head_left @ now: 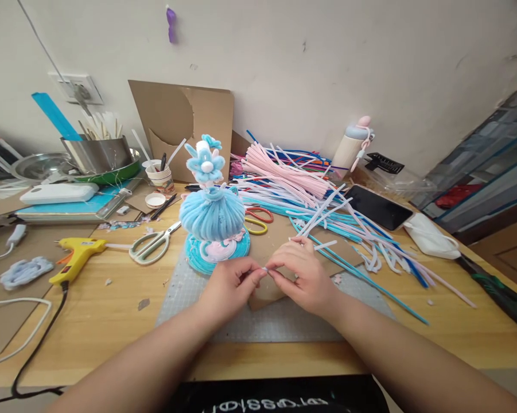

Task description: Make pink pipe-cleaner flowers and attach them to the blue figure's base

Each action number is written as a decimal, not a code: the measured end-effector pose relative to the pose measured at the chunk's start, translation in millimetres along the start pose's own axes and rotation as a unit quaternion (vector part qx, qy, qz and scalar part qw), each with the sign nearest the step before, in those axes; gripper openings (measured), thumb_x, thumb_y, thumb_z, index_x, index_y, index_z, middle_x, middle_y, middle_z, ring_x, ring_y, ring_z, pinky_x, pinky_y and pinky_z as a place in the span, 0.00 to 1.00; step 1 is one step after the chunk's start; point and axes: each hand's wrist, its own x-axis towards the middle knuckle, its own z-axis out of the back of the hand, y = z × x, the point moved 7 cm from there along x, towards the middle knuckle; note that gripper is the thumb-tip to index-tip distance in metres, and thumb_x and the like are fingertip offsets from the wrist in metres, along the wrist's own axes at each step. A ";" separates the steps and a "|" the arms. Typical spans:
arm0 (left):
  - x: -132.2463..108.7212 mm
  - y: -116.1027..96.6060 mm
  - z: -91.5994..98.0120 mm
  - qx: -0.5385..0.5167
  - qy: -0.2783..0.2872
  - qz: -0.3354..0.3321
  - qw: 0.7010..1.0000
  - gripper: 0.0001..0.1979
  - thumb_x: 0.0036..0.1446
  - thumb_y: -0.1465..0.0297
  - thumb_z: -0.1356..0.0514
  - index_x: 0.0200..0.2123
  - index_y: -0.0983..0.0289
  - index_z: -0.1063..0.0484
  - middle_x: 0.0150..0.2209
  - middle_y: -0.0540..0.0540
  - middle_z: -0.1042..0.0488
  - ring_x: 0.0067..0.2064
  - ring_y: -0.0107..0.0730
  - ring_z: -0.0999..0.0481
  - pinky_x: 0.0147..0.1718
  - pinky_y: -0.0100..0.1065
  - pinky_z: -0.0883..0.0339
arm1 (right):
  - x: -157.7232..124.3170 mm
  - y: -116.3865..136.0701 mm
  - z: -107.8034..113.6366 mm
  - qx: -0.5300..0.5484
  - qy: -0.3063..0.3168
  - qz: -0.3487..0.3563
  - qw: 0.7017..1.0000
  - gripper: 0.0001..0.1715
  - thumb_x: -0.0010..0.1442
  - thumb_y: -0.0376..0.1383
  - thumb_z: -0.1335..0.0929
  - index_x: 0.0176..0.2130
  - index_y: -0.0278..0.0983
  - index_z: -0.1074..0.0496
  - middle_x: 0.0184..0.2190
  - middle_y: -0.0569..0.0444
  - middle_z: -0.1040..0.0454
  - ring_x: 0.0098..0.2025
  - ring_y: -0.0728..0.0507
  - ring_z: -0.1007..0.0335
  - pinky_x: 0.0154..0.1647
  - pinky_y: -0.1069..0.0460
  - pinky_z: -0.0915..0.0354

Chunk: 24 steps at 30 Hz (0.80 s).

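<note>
My left hand (232,284) and my right hand (303,275) meet above the grey cutting mat (279,330), fingertips pinched together. A tiny whitish tip shows between them, apparently the end of a pipe cleaner. Several white pipe cleaners (321,212) stick out past the back of my right hand, whose curled fingers hide their lower parts. Just beyond my left hand stands a blue fuzzy doll-like figure (213,215) with a puffy skirt and a flower on top. It rests on a round turquoise base (193,255). Brown cardboard (262,298) lies under my hands.
Pink, white and blue pipe cleaners (284,172) are heaped behind the mat. To the left lie a yellow hot glue gun (80,258) with its cord and grey-green scissors (155,244). Red and yellow scissor handles (258,221) sit behind the figure; a black phone (381,206) lies right.
</note>
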 end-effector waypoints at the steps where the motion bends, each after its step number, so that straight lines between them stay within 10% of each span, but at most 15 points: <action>1: 0.1 -0.7 -0.4 0.000 0.002 0.000 1.000 0.14 0.60 0.63 0.46 0.28 0.65 0.28 0.21 0.48 0.32 0.24 0.24 0.35 0.24 0.27 0.43 | -0.1 0.4 -0.1 0.000 0.001 0.004 1.000 0.05 0.58 0.29 0.35 0.34 0.40 0.32 0.30 0.59 0.27 0.36 0.47 0.33 0.53 0.43 0.53; 24: -3.0 18.8 -24.1 -0.336 0.130 0.185 0.914 0.15 0.54 0.59 0.39 0.29 0.67 0.29 0.18 0.45 0.32 0.16 0.19 0.35 0.16 0.24 0.44 | 0.0 7.2 1.4 -0.045 0.030 0.077 0.996 0.07 0.58 0.28 0.36 0.32 0.40 0.32 0.29 0.61 0.26 0.34 0.49 0.33 0.51 0.43 0.52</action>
